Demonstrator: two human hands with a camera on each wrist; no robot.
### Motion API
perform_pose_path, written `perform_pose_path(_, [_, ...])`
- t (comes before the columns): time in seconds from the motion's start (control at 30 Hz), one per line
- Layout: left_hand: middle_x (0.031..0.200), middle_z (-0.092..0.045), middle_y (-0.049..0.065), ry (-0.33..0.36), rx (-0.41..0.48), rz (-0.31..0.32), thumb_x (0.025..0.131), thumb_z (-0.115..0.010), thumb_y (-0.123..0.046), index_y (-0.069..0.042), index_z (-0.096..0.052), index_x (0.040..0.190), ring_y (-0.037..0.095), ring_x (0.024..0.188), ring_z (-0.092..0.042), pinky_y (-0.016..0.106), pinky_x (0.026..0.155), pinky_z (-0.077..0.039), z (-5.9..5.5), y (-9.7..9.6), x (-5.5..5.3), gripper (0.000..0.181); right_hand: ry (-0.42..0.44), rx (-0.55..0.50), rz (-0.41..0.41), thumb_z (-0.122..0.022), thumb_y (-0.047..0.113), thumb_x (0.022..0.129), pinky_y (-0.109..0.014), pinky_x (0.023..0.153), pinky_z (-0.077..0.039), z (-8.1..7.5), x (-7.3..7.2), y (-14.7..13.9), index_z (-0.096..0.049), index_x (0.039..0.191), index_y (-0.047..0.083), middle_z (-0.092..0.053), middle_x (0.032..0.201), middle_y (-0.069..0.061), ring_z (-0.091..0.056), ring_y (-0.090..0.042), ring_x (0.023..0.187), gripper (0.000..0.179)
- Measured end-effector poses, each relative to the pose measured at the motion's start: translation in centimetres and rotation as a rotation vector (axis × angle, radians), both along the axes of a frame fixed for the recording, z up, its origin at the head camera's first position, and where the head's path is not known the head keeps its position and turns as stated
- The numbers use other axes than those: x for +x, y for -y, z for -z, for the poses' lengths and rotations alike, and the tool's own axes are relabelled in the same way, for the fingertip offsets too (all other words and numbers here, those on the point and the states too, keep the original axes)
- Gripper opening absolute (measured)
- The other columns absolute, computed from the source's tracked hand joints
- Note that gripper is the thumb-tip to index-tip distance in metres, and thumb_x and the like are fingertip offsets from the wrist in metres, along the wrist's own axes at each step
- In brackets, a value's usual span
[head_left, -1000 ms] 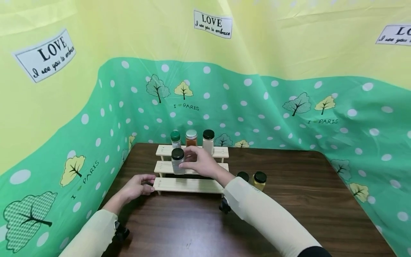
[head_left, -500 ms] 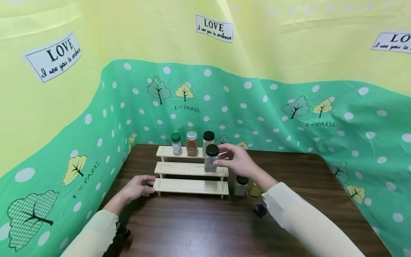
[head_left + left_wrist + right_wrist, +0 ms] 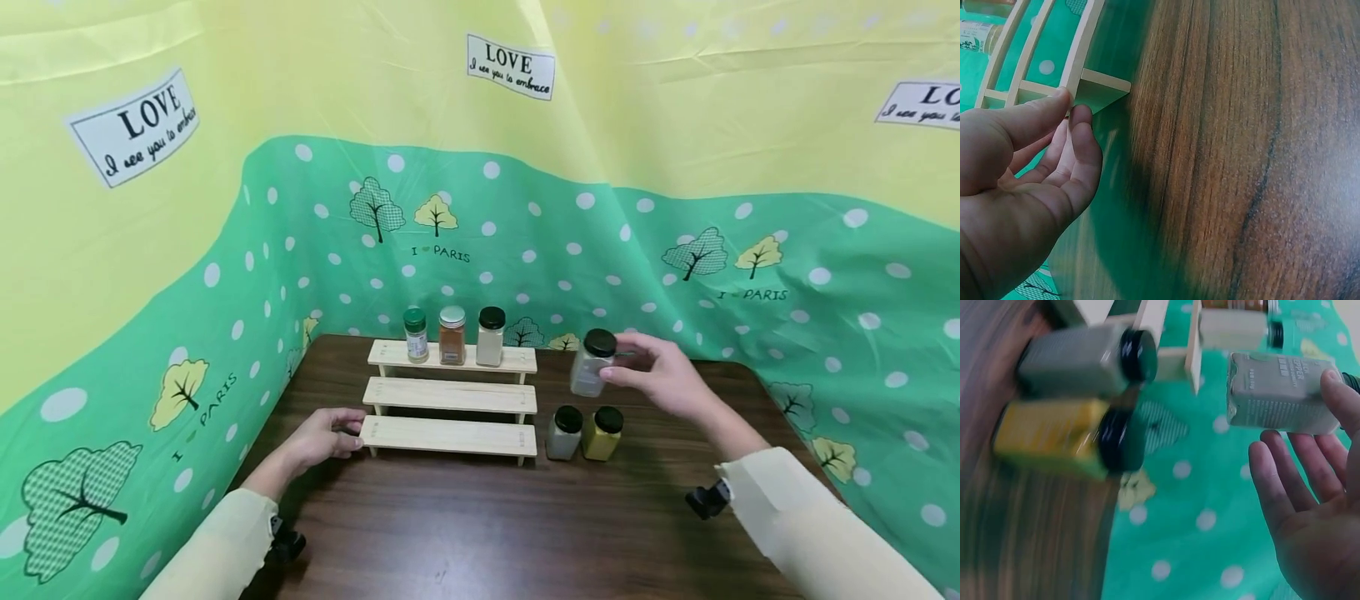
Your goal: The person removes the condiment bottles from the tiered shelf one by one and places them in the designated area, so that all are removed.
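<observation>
Yellow-over-green printed fabric point(image 3: 360, 92) hangs behind and left of the work area; white dots and tree prints on the green, LOVE panels up high. Dark wood-grain bench point(image 3: 480, 533) below, slight sheen toward the front.

Pale wood three-tier rack point(image 3: 448, 434) on it, boards running side to side. Left-hand grip point(image 3: 326, 436) clamped on the left end of the lowest board. Right-hand grip point(image 3: 660, 375) clamped on the held jar point(image 3: 588, 375), thumb near side, fingers far side.

Held jar: grey contents, in the air right of the rack. Long axis close to vertical, lid end up and leaning slightly right, base down and slightly left in head view. Label print mostly blurred.

Grey bench jar point(image 3: 564, 435) and yellow jar point(image 3: 602, 435) upright, side by side, right of the lowest board. Top tier, all upright: pale jar point(image 3: 491, 343), orange-brown jar point(image 3: 452, 343), green-lidded bottle point(image 3: 416, 340).

Smallest: held jar's black lid point(image 3: 600, 342).
</observation>
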State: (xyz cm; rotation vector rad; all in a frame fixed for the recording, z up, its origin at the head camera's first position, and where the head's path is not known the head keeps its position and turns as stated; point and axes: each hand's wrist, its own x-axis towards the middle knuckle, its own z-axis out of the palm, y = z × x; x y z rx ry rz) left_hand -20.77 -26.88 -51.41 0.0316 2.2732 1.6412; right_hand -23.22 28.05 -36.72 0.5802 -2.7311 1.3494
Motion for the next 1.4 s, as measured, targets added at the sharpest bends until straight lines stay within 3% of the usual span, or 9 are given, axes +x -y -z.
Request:
perform_pose_path(0.1, [0.121,-0.062,0.023,0.008,0.000,-0.009,0.089,-0.072,0.005,0.010,-0.052,0.143,0.021,0.091,-0.069,0.040,0.081,-0.061,-0.1,-0.1,0.0,0.058,0.016,0.053,0.066,-0.078,0.030,0.093,-0.024,0.079,-0.059,0.2,0.7,-2.2,-0.055,0.145,0.003,-0.066,0.128,-0.021,-0.066,0.002,0.099,0.062])
perform_pose_path(0.2, [0.121,-0.062,0.024,0.006,0.000,-0.010,0.089,-0.072,0.006,0.011,-0.052,0.142,0.022,0.091,-0.069,0.041,0.081,-0.061,-0.2,-0.1,0.0,0.057,0.032,0.091,0.114,-0.077,0.031,0.094,-0.022,0.076,-0.057,0.5,1.3,-4.1,-0.048,0.149,-0.002,-0.064,0.131,-0.026,-0.062,0.008,0.097,0.070])
perform_pose_path(0.57, [0.121,-0.062,0.023,0.019,0.008,-0.004,0.089,-0.072,0.006,0.011,-0.052,0.142,0.023,0.091,-0.069,0.041,0.081,-0.061,-0.2,-0.2,0.0,0.057,0.045,0.149,0.142,-0.077,0.029,0.094,-0.024,0.071,-0.059,3.2,2.5,-8.9,-0.048,0.147,-0.007,-0.068,0.122,-0.028,-0.062,0.009,0.091,0.070])
perform_pose_path(0.83, [0.122,-0.061,0.023,0.023,-0.009,-0.012,0.089,-0.072,0.005,0.010,-0.052,0.142,0.022,0.091,-0.069,0.041,0.082,-0.061,-0.4,-0.2,-0.1,0.057,0.076,0.127,0.118,-0.077,0.027,0.094,-0.023,0.073,-0.058,6.2,2.8,-9.8,-0.047,0.147,-0.006,-0.066,0.126,-0.027,-0.062,0.009,0.094,0.069])
perform_pose_path(1.07, [0.122,-0.062,0.023,0.025,-0.003,-0.018,0.089,-0.072,0.006,0.011,-0.052,0.142,0.022,0.090,-0.069,0.041,0.081,-0.061,0.1,-0.2,-0.1,0.057,0.099,0.065,0.088,-0.078,0.022,0.093,-0.023,0.075,-0.058,8.9,2.7,-10.0,-0.052,0.142,-0.006,-0.064,0.128,-0.027,-0.064,0.008,0.098,0.061])
perform_pose_path(1.4, [0.122,-0.062,0.023,0.018,-0.004,-0.042,0.088,-0.072,0.006,0.010,-0.052,0.142,0.021,0.089,-0.068,0.040,0.080,-0.061,0.3,-0.2,0.0,0.058,0.183,0.029,0.104,-0.077,0.023,0.094,-0.023,0.078,-0.058,11.3,2.8,-10.1,-0.051,0.143,-0.006,-0.063,0.131,-0.028,-0.064,0.007,0.099,0.063])
